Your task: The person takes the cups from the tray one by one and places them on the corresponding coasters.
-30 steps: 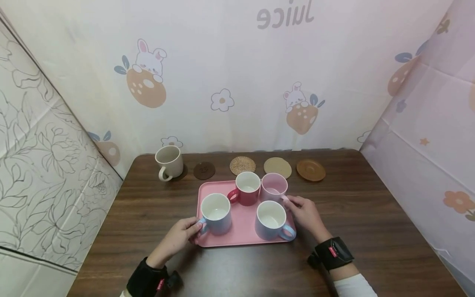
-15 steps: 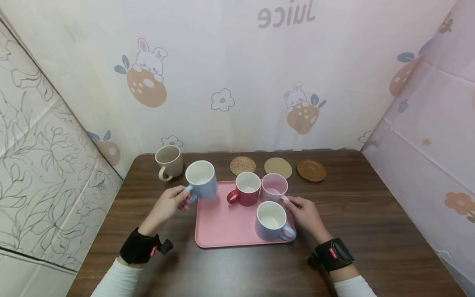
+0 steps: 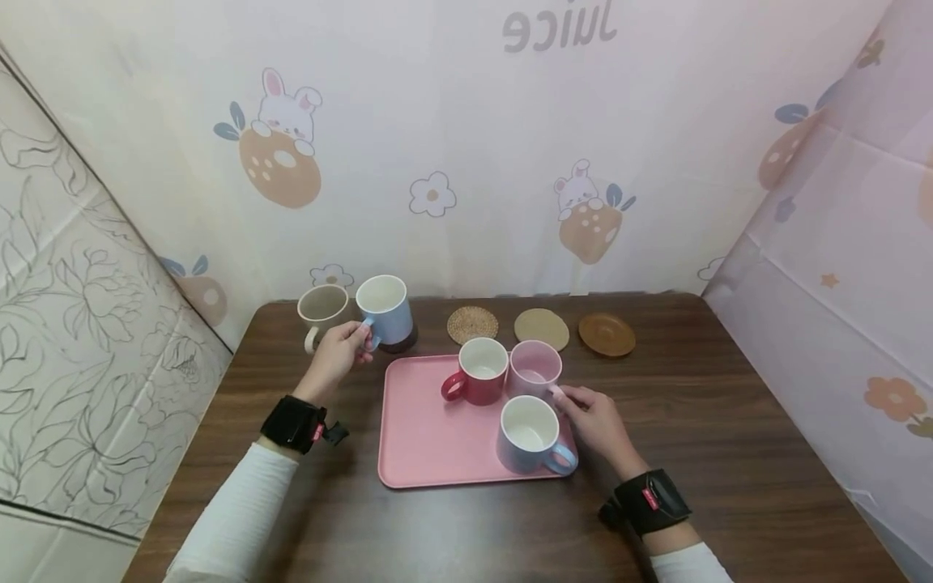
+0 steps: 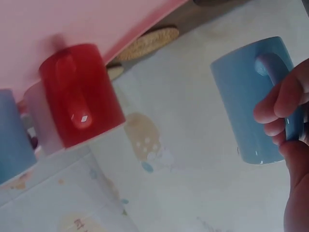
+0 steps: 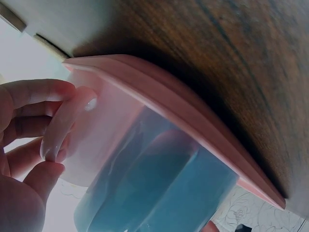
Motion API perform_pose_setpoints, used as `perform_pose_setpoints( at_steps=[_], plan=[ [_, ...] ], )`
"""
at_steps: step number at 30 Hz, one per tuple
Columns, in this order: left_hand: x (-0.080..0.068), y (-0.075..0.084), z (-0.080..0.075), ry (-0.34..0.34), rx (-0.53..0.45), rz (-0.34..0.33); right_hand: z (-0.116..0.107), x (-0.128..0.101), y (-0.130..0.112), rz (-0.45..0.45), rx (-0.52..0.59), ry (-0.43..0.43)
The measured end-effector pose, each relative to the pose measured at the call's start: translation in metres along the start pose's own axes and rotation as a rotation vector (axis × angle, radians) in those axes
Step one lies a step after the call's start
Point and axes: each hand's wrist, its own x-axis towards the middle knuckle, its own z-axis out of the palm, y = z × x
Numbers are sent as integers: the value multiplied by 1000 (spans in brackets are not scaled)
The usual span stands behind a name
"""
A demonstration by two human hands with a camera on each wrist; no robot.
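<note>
Left hand [image 3: 337, 354] fingers [image 4: 277, 104] curl round the handle of the blue mug [image 3: 385, 310], holding it over the dark coaster [image 3: 403, 343], just behind the pink tray [image 3: 426, 437]. Right hand [image 3: 598, 419] fingers [image 5: 34, 93] pinch the handle of the pink mug [image 3: 535, 368], which stands on the tray's back right beside the red mug [image 3: 481, 371]. A beige mug [image 3: 321, 309] sits on the worktop [image 3: 729, 421], behind the tray's left corner.

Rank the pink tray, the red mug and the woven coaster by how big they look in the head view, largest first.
1. Pink tray, plainly the largest.
2. Red mug.
3. Woven coaster, close to the mug in width and farther from the camera, so these two are unsure.
</note>
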Motion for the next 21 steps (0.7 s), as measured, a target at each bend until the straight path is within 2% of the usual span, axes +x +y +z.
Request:
perform_pose_setpoints(
  at_steps=[4,8,15,21],
  plan=[
    [17,-8,2,35,-1,-12,1,-1,0,-10,6,14],
    [28,-20,5,64,10,-32,3,-4,2,1,8,8],
    [41,-39,12,92,-25,-20,4,-4,3,26,36,9],
    [46,-45,16,93,-11,-11,1,-2,0,20,12,0]
  ],
)
